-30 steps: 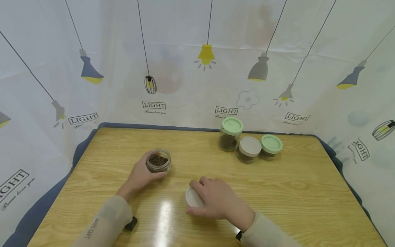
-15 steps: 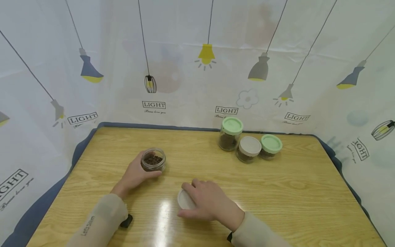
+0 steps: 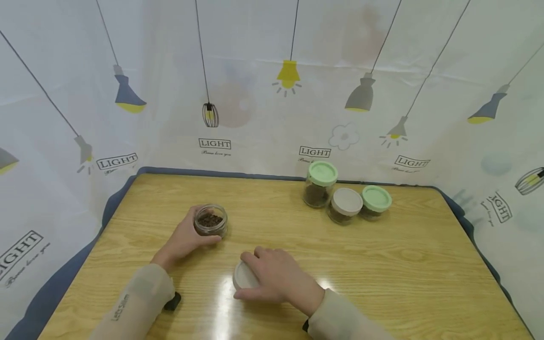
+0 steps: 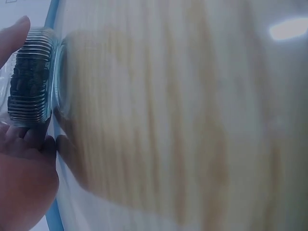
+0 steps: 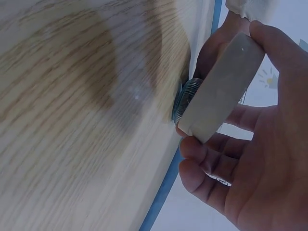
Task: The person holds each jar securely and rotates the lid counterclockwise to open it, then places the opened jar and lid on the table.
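Note:
An open glass jar [image 3: 211, 221] with dark brown crumbly bits inside is upright at the left of the table. My left hand [image 3: 185, 237] grips its side, the thumb along the near face. Ribbed glass shows on the jar [image 4: 31, 79] in the left wrist view, with its base at or just over the tabletop. Nearer to me, my right hand [image 3: 276, 277] holds a whitish round lid [image 3: 245, 276] by its rim, between thumb and fingers. The right wrist view has the lid [image 5: 222, 89] edge-on and tilted, raised off the table.
Toward the back right of the wooden table [image 3: 403, 264] stand a tall jar [image 3: 316, 193] with a green lid, a low jar [image 3: 345, 205] with a whitish lid and a small green-lidded jar [image 3: 376, 202]. A printed curtain [image 3: 255, 113] hangs behind the table's far edge.
Both hands have shifted left, the left one with the jar, the right one with the lid. In the last half second the left hand has barely moved. The lidded jars stay in place.

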`<move>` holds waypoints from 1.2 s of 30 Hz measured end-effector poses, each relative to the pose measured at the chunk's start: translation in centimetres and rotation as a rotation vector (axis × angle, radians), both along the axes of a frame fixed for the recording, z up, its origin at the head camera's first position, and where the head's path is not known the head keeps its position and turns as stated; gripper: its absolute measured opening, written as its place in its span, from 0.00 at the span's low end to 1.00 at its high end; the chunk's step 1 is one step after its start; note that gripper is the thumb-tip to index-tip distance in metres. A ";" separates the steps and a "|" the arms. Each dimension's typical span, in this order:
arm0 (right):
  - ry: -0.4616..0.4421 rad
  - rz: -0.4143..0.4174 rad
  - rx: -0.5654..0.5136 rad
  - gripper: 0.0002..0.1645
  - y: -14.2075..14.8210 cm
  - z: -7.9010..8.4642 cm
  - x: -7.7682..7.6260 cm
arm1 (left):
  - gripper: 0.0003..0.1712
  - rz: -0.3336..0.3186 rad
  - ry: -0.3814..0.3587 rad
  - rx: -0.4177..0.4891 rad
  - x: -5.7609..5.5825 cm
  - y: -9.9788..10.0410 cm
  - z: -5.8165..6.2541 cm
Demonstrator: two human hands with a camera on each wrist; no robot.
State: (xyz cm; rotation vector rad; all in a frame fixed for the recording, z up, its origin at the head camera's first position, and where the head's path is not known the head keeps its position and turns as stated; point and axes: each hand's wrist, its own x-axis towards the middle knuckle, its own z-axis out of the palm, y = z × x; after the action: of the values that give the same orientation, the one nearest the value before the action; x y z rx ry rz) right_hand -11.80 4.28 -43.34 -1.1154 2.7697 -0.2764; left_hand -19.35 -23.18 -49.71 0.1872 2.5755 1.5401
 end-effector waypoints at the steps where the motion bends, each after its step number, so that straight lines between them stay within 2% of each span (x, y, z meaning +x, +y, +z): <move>1: 0.004 0.000 -0.002 0.44 -0.1 0.0 0.0 | 0.56 -0.003 -0.003 -0.001 -0.1 0.0 0.0; 10: 0.038 0.000 -0.023 0.42 -1.0 -0.1 0.0 | 0.56 -0.013 -0.007 0.008 -0.2 -0.2 0.0; 20: -0.003 -0.005 -0.016 0.45 -1.8 -0.4 -0.2 | 0.58 -0.023 0.005 0.025 -0.2 -0.2 -0.1; 26: -0.040 -0.008 -0.025 0.46 -2.1 -0.7 -0.3 | 0.64 -0.033 -0.009 0.032 0.0 -0.2 -0.2; 31: -0.041 -0.003 -0.044 0.46 -2.4 -0.7 -0.3 | 0.66 -0.095 -0.016 0.001 0.3 -1.2 0.2; 34: -0.059 0.001 -0.067 0.46 -2.5 -0.8 -0.3 | 0.60 -0.143 0.005 -0.022 0.5 -2.2 0.6; 36: -0.078 0.003 -0.087 0.47 -2.6 -0.8 -0.3 | 0.56 -0.152 0.010 -0.042 0.6 -2.8 1.1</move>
State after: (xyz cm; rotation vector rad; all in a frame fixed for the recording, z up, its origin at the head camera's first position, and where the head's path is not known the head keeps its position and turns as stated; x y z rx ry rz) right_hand -12.11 1.69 -44.10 -1.1030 2.7107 -0.4346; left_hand -18.79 -25.99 -48.65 0.3778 2.5322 1.4343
